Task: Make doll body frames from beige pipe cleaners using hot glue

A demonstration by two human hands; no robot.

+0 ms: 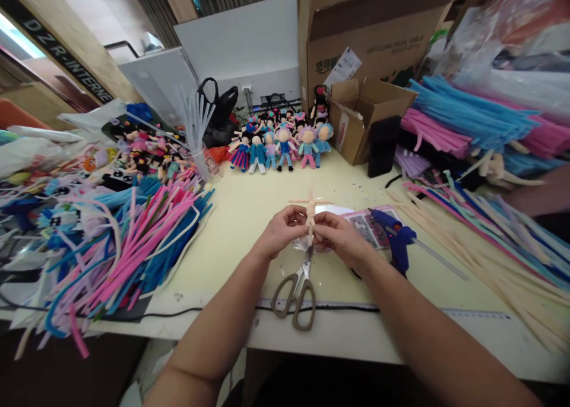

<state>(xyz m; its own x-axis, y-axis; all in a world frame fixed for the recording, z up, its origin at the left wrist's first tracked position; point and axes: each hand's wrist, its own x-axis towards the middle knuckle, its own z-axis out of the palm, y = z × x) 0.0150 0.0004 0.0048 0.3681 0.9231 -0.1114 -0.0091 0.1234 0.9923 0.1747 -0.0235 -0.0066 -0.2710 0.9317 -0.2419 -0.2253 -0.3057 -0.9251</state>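
Both of my hands meet over the middle of the pale table (231,229), pinching a small beige pipe-cleaner figure (310,208) with a cross-shaped top. My left hand (282,230) grips its lower part from the left, fingers curled. My right hand (341,236) grips it from the right, fingers also curled. Grey-handled scissors (294,291) lie just below the hands. A blue glue gun (396,240) stands to the right of my right hand.
A heap of pink, blue and white pipe cleaners (120,246) fills the left side. Beige, pink and blue pipe-cleaner bundles (481,240) lie on the right. Several finished small dolls (280,145) stand at the back beside cardboard boxes (369,116). A cable (214,309) runs along the front edge.
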